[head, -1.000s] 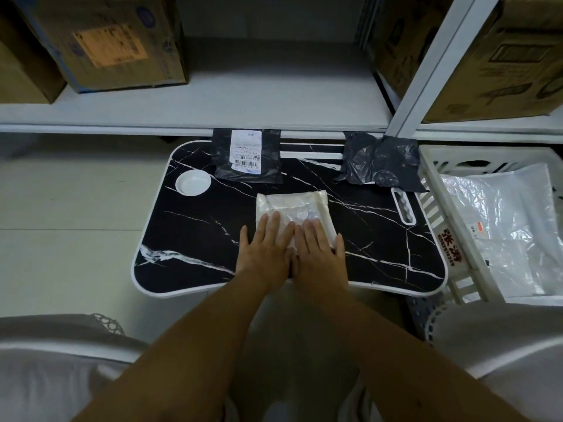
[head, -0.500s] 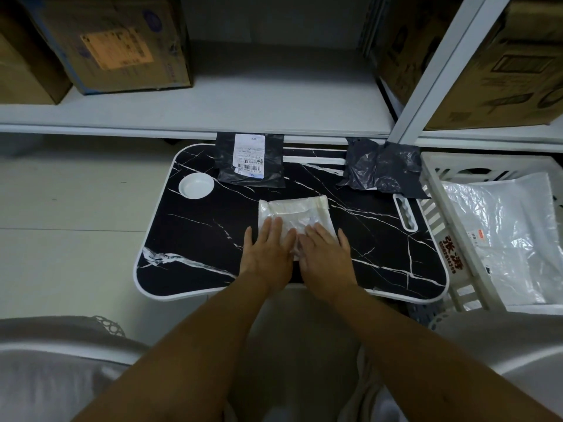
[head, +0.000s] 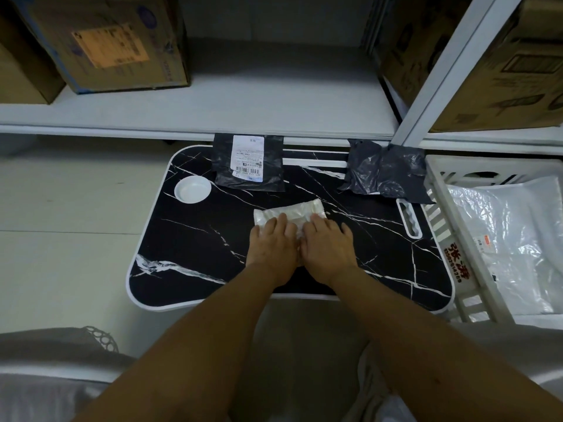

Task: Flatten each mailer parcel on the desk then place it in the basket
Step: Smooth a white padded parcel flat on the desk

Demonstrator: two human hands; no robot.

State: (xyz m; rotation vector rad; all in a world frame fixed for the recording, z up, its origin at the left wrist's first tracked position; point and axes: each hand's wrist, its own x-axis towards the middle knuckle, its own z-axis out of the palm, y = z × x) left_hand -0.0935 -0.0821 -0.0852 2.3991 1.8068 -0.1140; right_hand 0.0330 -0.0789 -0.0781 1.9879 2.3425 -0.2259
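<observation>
A small white mailer parcel (head: 289, 212) lies in the middle of the black marble-patterned desk (head: 195, 239). My left hand (head: 272, 243) and my right hand (head: 327, 245) lie side by side on its near half, fingers flat, pressing it down. Only the parcel's far edge shows beyond my fingertips. A black mailer with a white label (head: 248, 162) lies at the desk's back edge. A crumpled black mailer (head: 385, 172) sits at the back right corner. The white slatted basket (head: 438, 214) stands right of the desk and holds a white mailer (head: 505, 239).
A round white cup recess (head: 192, 189) is at the desk's back left, a white handle slot (head: 409, 219) near its right edge. White shelving (head: 243, 111) with cardboard boxes (head: 115, 41) runs behind the desk. Pale floor lies to the left.
Both hands have slid back toward me over the white parcel, uncovering more of its far part. My view has shifted slightly.
</observation>
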